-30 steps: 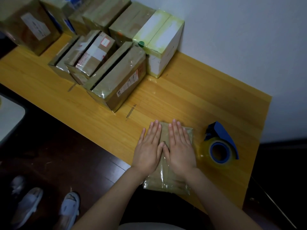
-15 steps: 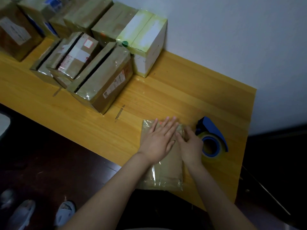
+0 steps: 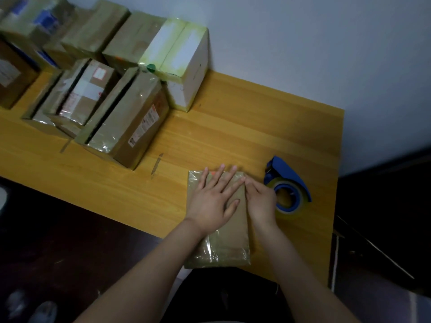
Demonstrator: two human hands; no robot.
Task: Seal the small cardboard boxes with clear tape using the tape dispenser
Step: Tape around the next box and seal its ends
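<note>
The box [image 3: 224, 249] is pinned under the left hand [image 3: 213, 202], which is laid flat on its lid with the fingers [image 3: 220, 177] straight, spread and reaching to the far edge. Nothing is gripped by it. The spread palm is probably meant to hold the flaps shut and keep the box from sliding while tape [image 3: 210, 250] is rubbed down.

The right hand [image 3: 260, 202] is set against the box's right edge, just beside the left hand, with its fingertips brought up to the left forefinger. Its knuckles are raised and its fingers bent over the edge. The thumb is hidden, so it cannot be told whether anything is pinched or the edge is only pressed. Tape folded over the side is likely being smoothed.

The dispenser [image 3: 289, 183] is left lying just right of the right hand, untouched, where it can be reached without the box being released.

The box is kept at the near edge of the table [image 3: 233, 127], under both hands. Glossy film is seen on its near end, so this box is judged nearly sealed. More boxes [image 3: 130, 120] are stacked well off to the far left.
</note>
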